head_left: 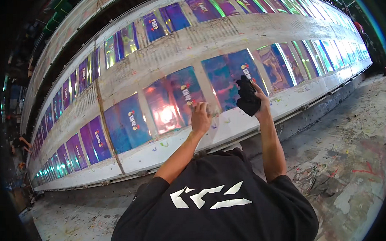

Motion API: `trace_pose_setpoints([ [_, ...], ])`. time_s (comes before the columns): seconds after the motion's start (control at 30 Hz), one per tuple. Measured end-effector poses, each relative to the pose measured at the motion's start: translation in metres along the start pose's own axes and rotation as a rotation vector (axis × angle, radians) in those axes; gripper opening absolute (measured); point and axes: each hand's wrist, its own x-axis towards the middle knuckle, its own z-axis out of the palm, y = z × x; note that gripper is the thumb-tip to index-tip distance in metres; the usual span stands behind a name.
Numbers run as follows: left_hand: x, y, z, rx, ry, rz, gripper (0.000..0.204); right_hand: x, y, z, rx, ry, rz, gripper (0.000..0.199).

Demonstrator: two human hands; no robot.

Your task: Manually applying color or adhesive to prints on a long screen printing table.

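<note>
My left hand (200, 118) rests on the long table at the near right corner of a shiny iridescent sheet (170, 100). Its fingers are bent downward, and nothing shows in them. The sheet has a small printed design and reflects a reddish glare. My right hand (263, 102) is closed around a crumpled black cloth (248, 96). That cloth hangs over the near edge of a blue iridescent sheet (222, 77) and covers part of it. To the left of my left hand lies another blue-purple sheet (128, 122).
The long whitish table (161, 49) carries two rows of iridescent sheets. A dark seam (106, 130) crosses it. A metal rail (304, 108) follows the near edge, above a paint-stained floor (340, 155). Another person's arm (26, 145) reaches in at the far left.
</note>
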Motion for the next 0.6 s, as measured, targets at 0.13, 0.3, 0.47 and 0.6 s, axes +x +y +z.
trace_pose_setpoints([
  [0.13,0.037,0.050,0.053,0.173,-0.039,0.088,0.073,0.054,-0.020,-0.053,-1.404,0.571,-0.238,0.053],
  [0.3,0.035,0.053,0.075,0.433,-0.104,-0.111,0.080,0.068,0.010,-0.054,-1.861,0.122,-0.570,0.063],
  [0.47,0.042,0.067,0.078,0.607,-0.151,-0.147,0.076,0.149,0.022,-0.027,-1.938,-0.086,-0.592,0.067],
  [0.6,0.044,0.071,0.083,0.632,-0.134,-0.126,0.078,0.237,0.025,0.011,-1.888,-0.095,-0.659,0.065],
])
